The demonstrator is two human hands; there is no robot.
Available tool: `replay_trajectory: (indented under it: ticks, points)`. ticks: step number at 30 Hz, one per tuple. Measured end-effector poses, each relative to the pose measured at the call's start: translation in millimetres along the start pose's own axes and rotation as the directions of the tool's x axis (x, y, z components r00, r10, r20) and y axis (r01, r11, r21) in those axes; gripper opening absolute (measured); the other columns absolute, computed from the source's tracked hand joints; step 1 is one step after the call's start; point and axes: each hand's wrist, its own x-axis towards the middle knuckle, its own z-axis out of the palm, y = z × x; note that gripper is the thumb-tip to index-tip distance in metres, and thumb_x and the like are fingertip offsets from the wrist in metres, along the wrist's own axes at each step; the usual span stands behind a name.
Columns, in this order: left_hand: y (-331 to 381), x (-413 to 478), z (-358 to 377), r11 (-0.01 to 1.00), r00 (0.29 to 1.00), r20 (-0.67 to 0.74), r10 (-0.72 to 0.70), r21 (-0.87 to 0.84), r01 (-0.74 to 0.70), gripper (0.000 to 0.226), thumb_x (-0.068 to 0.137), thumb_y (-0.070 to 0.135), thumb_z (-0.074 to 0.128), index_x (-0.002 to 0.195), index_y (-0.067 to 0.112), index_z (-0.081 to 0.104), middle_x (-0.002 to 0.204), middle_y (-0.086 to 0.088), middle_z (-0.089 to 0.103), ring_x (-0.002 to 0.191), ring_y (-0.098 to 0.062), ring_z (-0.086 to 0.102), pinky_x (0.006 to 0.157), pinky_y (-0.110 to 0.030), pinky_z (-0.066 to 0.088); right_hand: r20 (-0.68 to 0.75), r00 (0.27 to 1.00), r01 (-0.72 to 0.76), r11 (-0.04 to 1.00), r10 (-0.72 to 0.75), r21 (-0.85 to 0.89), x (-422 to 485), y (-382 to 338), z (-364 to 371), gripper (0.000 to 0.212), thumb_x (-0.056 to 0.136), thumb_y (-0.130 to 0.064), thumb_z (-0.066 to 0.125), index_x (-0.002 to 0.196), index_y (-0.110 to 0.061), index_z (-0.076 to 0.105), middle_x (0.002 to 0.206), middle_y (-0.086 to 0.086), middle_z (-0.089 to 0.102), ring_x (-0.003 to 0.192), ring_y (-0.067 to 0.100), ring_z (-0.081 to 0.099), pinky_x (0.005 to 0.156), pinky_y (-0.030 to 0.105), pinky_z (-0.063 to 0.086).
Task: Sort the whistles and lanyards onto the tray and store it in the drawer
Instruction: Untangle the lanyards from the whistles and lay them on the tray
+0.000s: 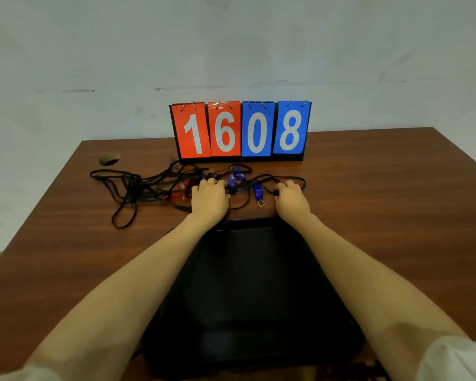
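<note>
Tray [253, 284]: black, nearest.
Left hand [209, 198]: fingers [208, 183] curled over tangled lanyards [138, 185], grip unclear.
Right hand [290, 199]: fingers [286, 186] pinch black lanyard [276, 192].

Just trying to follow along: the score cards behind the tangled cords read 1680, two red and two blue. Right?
Not quite. The head view shows the score cards reading 1608, two red and two blue, behind the tangled cords.

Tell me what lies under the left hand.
The left hand sits over the tangled black lanyards; a red plastic whistle pokes out beside it. Whatever its palm covers cannot be seen.
</note>
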Motion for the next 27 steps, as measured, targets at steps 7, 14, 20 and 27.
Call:
replay_trajectory:
  ticks: [7,14,20,27]
  points:
    - [-0.4,7.0,4.6,0.972,0.998,-0.047,-0.029,-0.236,0.017,0.025,0.094,0.030,0.054,0.111,0.018,0.067,0.109,-0.007,0.069,0.105,-0.029,0.059,0.092,-0.039,0.040,-0.003,1.000,0.000,0.999,0.001,0.046,12.6,12.9,1.9,0.034,0.097,-0.009,0.044,0.129,-0.012,0.057,0.132,0.009,0.048,0.123,0.027,0.046,0.100,0.036,0.042]
    - [2.9,-14.2,-47.4,0.878,0.963,-0.264,0.057,-0.446,-0.174,0.025,0.096,0.020,0.049,0.116,0.014,0.064,0.112,-0.003,0.062,0.104,-0.016,0.058,0.085,-0.020,0.041,0.058,0.998,-0.020,0.997,0.015,0.072,-11.0,-3.3,-16.5,0.044,0.092,-0.007,0.046,0.136,-0.009,0.045,0.137,0.013,0.041,0.124,0.032,0.044,0.102,0.041,0.042]
    - [18.8,-22.4,-98.9,0.841,0.950,-0.290,0.117,-0.480,-0.250,0.028,0.098,0.017,0.045,0.120,0.013,0.063,0.120,-0.005,0.061,0.112,-0.018,0.055,0.089,-0.018,0.036,-0.240,0.962,0.225,0.883,-0.134,0.412,-42.7,-46.4,-69.2,0.058,0.088,-0.018,0.063,0.140,-0.018,0.038,0.138,0.005,0.039,0.126,0.022,0.043,0.102,0.034,0.041]
    - [19.2,-30.3,-128.9,0.877,0.952,-0.264,0.153,-0.408,-0.254,0.021,0.095,0.017,0.052,0.110,0.015,0.066,0.111,-0.004,0.066,0.099,-0.020,0.059,0.079,-0.025,0.043,-0.080,0.977,0.213,0.862,-0.198,0.460,-51.6,-74.7,-111.2,0.010,0.097,-0.019,0.051,0.097,-0.014,0.059,0.080,0.001,0.060,0.061,0.008,0.053,0.064,0.023,0.045]
